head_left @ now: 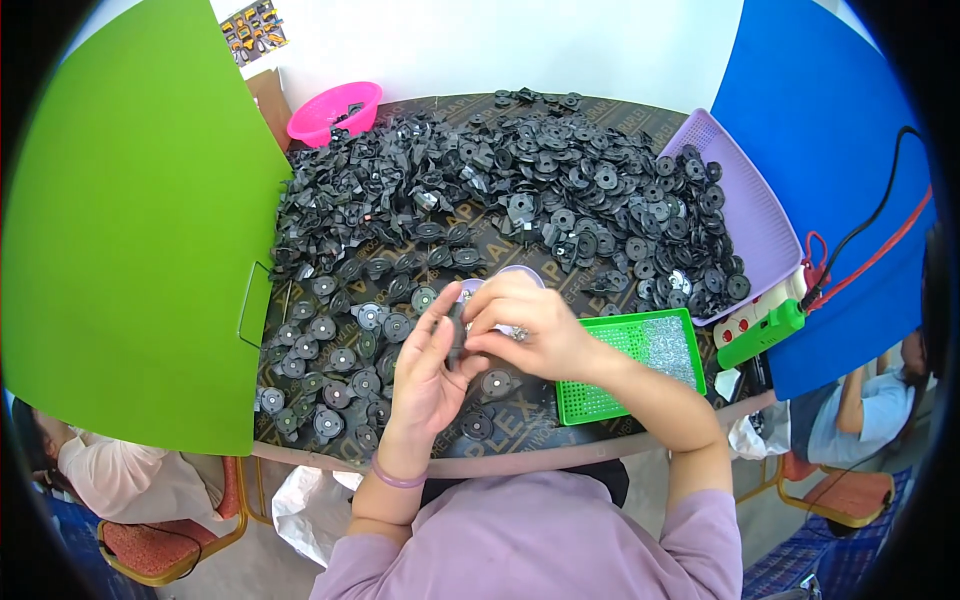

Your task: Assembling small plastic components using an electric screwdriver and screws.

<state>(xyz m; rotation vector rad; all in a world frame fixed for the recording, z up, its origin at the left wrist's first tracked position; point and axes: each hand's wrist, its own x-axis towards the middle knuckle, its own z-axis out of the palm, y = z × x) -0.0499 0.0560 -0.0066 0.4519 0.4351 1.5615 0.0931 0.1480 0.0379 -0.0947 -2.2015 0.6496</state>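
My left hand (pixel 420 375) is raised over the near middle of the table, its fingers and thumb closed on a small black plastic part (pixel 457 328) held on edge. The fingers of my right hand (pixel 540 325) are pinched against that part's right side. Some small shiny metal pieces (pixel 519 334) show by the right palm; whether more lies between the fingertips is hidden. Behind the right hand, the rim of a pale purple dish (pixel 522 271) peeks out. Round black assemblies (pixel 326 423) with metal centres lie loosely left of my left hand, and one disc (pixel 496 382) sits below my hands.
A big heap of black parts (pixel 380 180) covers the far table. To the right stand a green tray (pixel 572 412) with small silvery pieces, a purple basket (pixel 770 225) and a green electric screwdriver (pixel 762 338) with cables. A pink bowl (pixel 308 125) is far left. Green and blue panels flank the table.
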